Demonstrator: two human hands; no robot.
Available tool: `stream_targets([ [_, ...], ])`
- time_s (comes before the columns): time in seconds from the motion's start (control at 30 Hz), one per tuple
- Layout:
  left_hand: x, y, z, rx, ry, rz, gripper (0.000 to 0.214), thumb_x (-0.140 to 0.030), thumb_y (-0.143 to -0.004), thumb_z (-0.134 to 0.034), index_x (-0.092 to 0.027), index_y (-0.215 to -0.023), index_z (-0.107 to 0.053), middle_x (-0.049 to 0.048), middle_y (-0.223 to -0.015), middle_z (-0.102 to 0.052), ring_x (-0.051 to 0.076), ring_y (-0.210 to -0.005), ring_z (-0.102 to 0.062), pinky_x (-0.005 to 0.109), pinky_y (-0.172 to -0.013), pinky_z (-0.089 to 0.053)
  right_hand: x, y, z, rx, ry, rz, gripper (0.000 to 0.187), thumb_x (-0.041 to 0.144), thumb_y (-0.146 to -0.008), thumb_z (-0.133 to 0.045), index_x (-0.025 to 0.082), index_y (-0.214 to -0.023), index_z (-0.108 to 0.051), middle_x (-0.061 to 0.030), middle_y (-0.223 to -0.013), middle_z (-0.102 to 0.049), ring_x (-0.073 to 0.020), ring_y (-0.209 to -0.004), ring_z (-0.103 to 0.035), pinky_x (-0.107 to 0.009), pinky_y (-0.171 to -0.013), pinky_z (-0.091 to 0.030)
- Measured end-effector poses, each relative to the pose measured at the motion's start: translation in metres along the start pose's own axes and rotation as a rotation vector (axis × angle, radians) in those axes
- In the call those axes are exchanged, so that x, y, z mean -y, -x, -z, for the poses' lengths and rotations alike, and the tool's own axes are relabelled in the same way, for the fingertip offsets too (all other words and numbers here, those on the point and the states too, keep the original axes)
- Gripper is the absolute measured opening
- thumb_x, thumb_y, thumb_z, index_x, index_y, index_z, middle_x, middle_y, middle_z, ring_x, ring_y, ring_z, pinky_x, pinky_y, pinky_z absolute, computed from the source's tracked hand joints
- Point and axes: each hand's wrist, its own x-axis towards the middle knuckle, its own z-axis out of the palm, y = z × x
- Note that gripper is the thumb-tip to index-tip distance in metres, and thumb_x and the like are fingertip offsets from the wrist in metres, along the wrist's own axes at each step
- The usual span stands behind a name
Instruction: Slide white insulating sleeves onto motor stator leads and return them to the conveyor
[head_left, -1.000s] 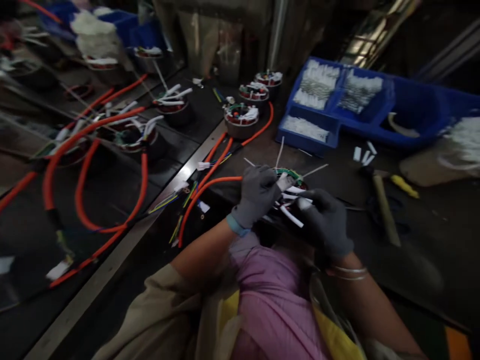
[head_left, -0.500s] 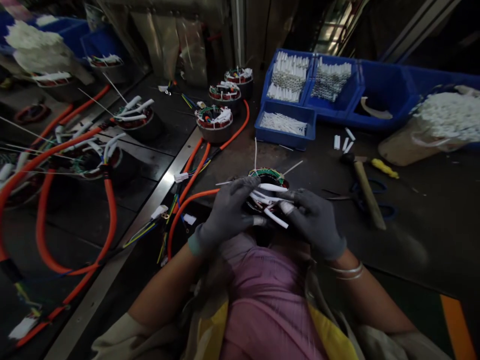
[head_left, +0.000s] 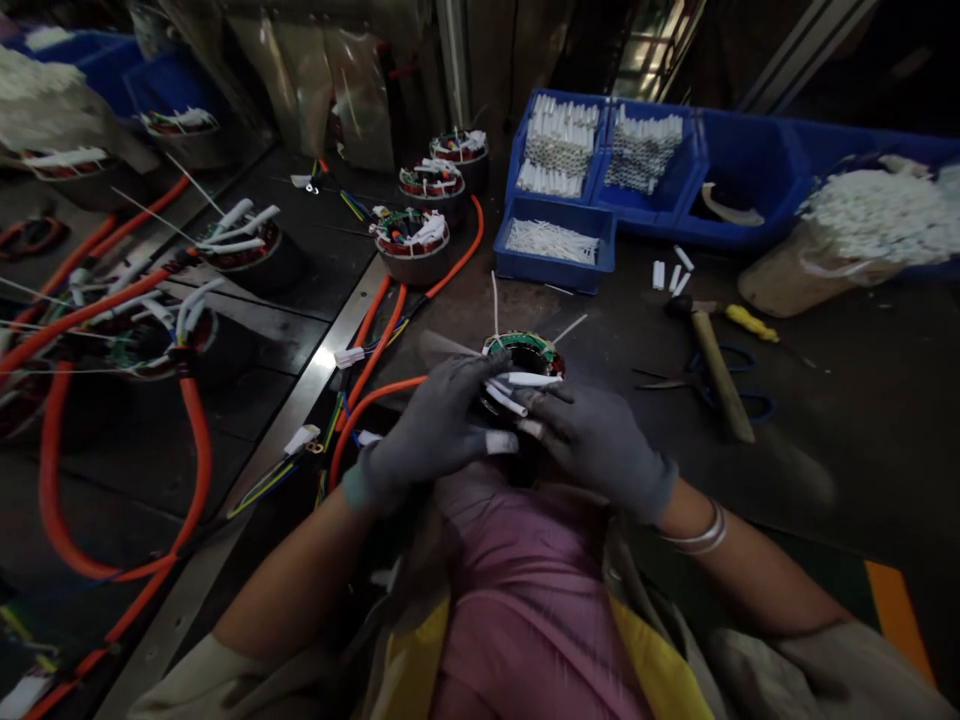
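Observation:
A motor stator point(head_left: 516, 340) with a green and copper-red rim sits on the bench close in front of me. White sleeve tubes point(head_left: 534, 379) on its wires lie across its near side. My gloved left hand point(head_left: 442, 410) curls round the stator's left side, its fingertips at the tubes. From the right, my gloved right hand point(head_left: 596, 430) has its fingers closed on the tubes at the near rim, hiding part of them. Two thin white ties point(head_left: 496, 305) stick up from the far rim. An orange cable point(head_left: 375, 400) passes behind my left hand.
Blue bins point(head_left: 652, 215) with white tubes stand behind, with a small blue tray point(head_left: 555, 275) of thin white pieces before them. To the right lie a hammer point(head_left: 721, 375), scissors point(head_left: 731, 385), a yellow-handled screwdriver point(head_left: 751, 323) and a full bag point(head_left: 825, 270). Several stators point(head_left: 412, 260) with cables stand left.
My right hand has moved inward over the white tubes and covers more of them. The left thumb sits lower along the near side. The whole view has shifted slightly.

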Motion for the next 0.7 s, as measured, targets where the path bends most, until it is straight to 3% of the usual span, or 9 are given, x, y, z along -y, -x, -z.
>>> stream_targets([
  [0.13,-0.01,-0.016,0.021,0.121,0.102,0.049,0.058,-0.042,-0.102,-0.063,-0.023,-0.155,-0.054,0.0117,-0.148,-0.064,0.031,-0.132,-0.064,0.045,-0.112,-0.053,-0.001,0.014,0.015,-0.196,-0.11,-0.09,0.023,0.036,-0.105,-0.065,0.024,-0.123,-0.075,-0.007,-0.11,-0.078,-0.0236,-0.096,-0.073,-0.032,-0.08,-0.055],
  [0.3,-0.022,-0.034,0.014,0.163,0.006,0.142,0.041,-0.034,-0.095,-0.069,-0.023,-0.134,-0.07,0.0089,-0.128,-0.072,0.029,-0.119,-0.068,0.042,-0.102,-0.056,-0.012,0.017,0.007,-0.297,-0.045,-0.203,0.016,0.034,-0.105,-0.064,0.022,-0.102,-0.074,-0.006,-0.094,-0.077,-0.0235,-0.086,-0.072,-0.032,-0.076,-0.053],
  [0.43,-0.028,-0.037,0.001,0.055,-0.028,0.185,0.02,-0.033,-0.087,-0.074,-0.019,-0.102,-0.072,0.0061,-0.103,-0.073,0.025,-0.098,-0.069,0.038,-0.088,-0.056,-0.03,0.012,-0.009,-0.345,-0.012,-0.264,0.02,0.039,-0.104,-0.064,0.021,-0.104,-0.073,-0.008,-0.097,-0.076,-0.0247,-0.088,-0.07,-0.033,-0.079,-0.053],
  [0.53,-0.028,-0.035,-0.006,-0.049,-0.008,0.22,0.019,-0.034,-0.083,-0.077,-0.019,-0.087,-0.067,0.0038,-0.091,-0.071,0.024,-0.089,-0.067,0.036,-0.08,-0.054,-0.039,0.011,-0.012,-0.34,-0.043,-0.26,0.026,0.043,-0.103,-0.066,0.019,-0.108,-0.072,-0.0092,-0.098,-0.076,-0.0253,-0.088,-0.07,-0.033,-0.077,-0.052],
  [0.7,-0.029,-0.034,-0.007,-0.077,0.043,0.265,0.016,-0.031,-0.082,-0.075,-0.019,-0.09,-0.068,0.0038,-0.092,-0.071,0.024,-0.09,-0.067,0.035,-0.079,-0.051,-0.032,0.012,0.0,-0.307,-0.111,-0.239,0.021,0.04,-0.103,-0.066,0.02,-0.106,-0.073,-0.0065,-0.095,-0.076,-0.0233,-0.085,-0.07,-0.032,-0.075,-0.051],
])
